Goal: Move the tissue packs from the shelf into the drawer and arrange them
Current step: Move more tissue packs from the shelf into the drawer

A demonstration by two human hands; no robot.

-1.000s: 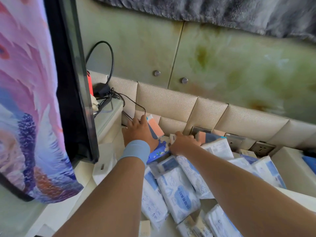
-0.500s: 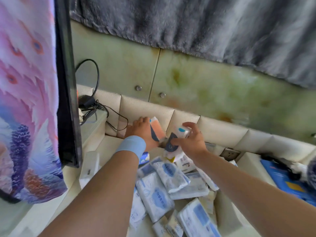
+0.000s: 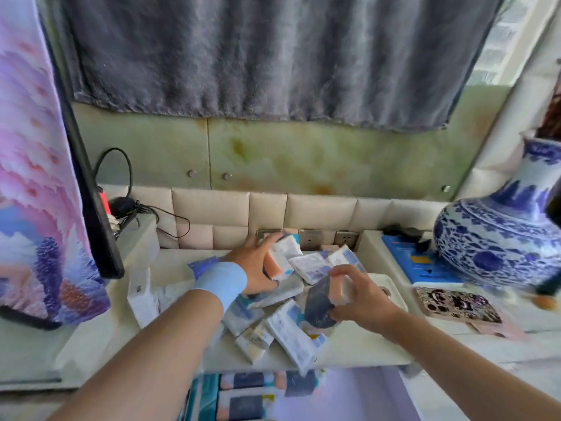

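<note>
- The left hand (image 3: 256,265), with a light blue wristband (image 3: 221,281) on its wrist, curls its fingers and thumb round a white and orange tissue pack (image 3: 282,258), which it holds upright over the back of the pile.
- The right hand (image 3: 362,297) grips a dark blue and pink pack (image 3: 320,303), fingers over the top and thumb beneath, just above the right side of the pile.
- Under and between both hands lies the heap of tissue packs (image 3: 287,326), mostly white with blue print. They lie loose and overlapping on the cream shelf (image 3: 352,344), some flat and some tilted.
- One white pack (image 3: 142,294) stands on edge, apart at the heap's left.
- Below the shelf's front edge the drawer (image 3: 349,399) is open. Rows of packs (image 3: 252,393) lie side by side at its left (blurred, so a count is not possible).
- Wall sockets (image 3: 309,238) sit in the padded back panel just behind the heap.
- To the right a blue booklet (image 3: 425,264) and a patterned phone case (image 3: 455,302) lie flat beside a large blue-and-white vase (image 3: 498,235).
- At the left a black-framed screen (image 3: 36,177) shows pink and purple, with black cables (image 3: 130,208) behind it.
- A grey plush cloth (image 3: 273,56) hangs over the wall above.
</note>
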